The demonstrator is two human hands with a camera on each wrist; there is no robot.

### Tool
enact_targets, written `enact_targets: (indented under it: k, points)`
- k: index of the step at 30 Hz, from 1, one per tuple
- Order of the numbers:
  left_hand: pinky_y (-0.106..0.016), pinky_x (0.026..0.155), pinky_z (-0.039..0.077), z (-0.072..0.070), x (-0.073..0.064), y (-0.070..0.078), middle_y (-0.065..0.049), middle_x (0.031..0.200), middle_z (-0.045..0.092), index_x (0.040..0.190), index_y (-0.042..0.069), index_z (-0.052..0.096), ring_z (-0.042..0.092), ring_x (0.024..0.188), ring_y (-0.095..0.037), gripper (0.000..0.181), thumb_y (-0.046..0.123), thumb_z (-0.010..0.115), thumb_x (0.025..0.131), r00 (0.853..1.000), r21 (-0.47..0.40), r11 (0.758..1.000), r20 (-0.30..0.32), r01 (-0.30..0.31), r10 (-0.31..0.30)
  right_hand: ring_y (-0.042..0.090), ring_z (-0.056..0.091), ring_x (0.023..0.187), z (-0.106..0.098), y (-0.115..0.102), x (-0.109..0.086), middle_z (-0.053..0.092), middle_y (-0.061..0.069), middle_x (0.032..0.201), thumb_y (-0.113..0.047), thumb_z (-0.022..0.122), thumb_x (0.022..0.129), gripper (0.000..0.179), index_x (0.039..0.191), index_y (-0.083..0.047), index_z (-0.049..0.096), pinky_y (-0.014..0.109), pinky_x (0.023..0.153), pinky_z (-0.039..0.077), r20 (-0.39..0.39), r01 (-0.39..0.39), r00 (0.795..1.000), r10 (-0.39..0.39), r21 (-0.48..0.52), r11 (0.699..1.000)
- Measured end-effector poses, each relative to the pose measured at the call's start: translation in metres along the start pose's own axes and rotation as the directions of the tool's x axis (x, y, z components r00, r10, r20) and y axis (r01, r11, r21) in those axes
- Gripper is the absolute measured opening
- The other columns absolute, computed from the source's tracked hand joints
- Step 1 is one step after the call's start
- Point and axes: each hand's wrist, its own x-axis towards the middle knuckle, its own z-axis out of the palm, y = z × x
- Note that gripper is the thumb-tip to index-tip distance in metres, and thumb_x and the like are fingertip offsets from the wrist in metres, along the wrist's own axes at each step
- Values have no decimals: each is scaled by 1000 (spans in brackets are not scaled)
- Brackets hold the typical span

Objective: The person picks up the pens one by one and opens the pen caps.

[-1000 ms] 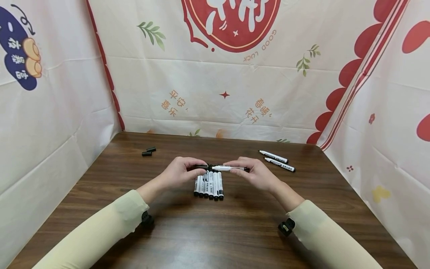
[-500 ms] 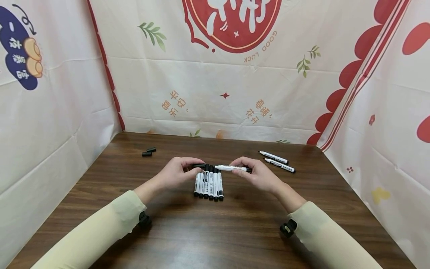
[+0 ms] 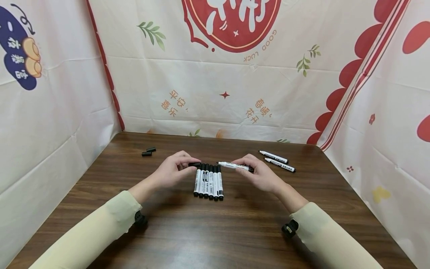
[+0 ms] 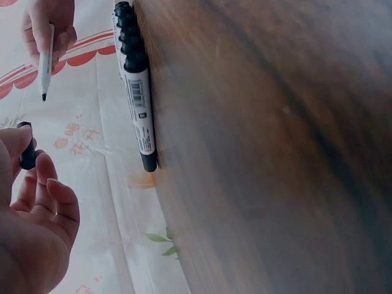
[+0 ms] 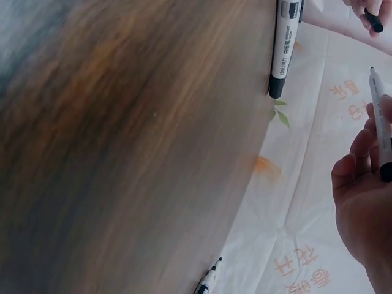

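Note:
My left hand [image 3: 173,170] pinches a black marker cap [image 3: 195,164] between thumb and fingers, and the left wrist view shows the same cap [image 4: 27,146] upright in the grip. In my right hand [image 3: 256,172] is an uncapped white whiteboard marker [image 3: 231,165], its dark tip pointing left toward the cap. A gap separates cap and tip. The right wrist view shows this marker [image 5: 381,116] held along the fingers, black end at the palm. Below and between the hands lies a row of several capped markers [image 3: 208,183], side by side on the table.
At the back right of the wooden table [image 3: 208,231] lie two uncapped markers [image 3: 279,164], tips pointing left. Two loose black caps [image 3: 149,151] rest at the back left. Printed white cloth [image 3: 215,82] hangs behind and along both sides.
The cap and the marker have come apart: my left hand has moved left with the cap, my right hand slightly right with the marker, baring its tip.

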Motion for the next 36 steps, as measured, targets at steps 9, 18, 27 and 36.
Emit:
enact_targets:
  k: [9,18,27,36]
  points:
    - [-28,78,52,-13,-4,-5,-2,116,72,138,13,78,61,87,-13,32,17,74,107,999,59,998,-20,34,-33,19,53,103,-6,13,-1,65,1,119,-17,67,110,26,134,-23,77,36,89,45,-16,-45,999,44,-65,997]
    - [-27,71,54,-34,-8,-18,-6,106,78,127,15,81,66,85,-17,27,21,82,101,983,41,985,-85,166,-162,25,55,117,-19,32,-4,72,3,118,-12,70,108,29,135,-19,77,46,99,40,-80,-46,996,33,-176,983]
    - [-27,72,52,-67,-16,-35,-6,102,76,121,13,82,64,87,-17,22,24,83,101,966,106,970,-163,218,-199,37,52,121,-40,56,-13,66,18,131,-13,68,109,28,136,-12,74,45,96,38,-121,-186,978,169,-148,971]
    - [-30,80,51,-104,-26,-66,-14,120,76,126,9,82,65,98,-23,28,25,80,103,945,226,924,-186,309,-271,42,52,122,-64,80,-26,64,27,136,-12,68,108,32,139,-6,73,51,98,41,-143,-272,959,246,-209,939]
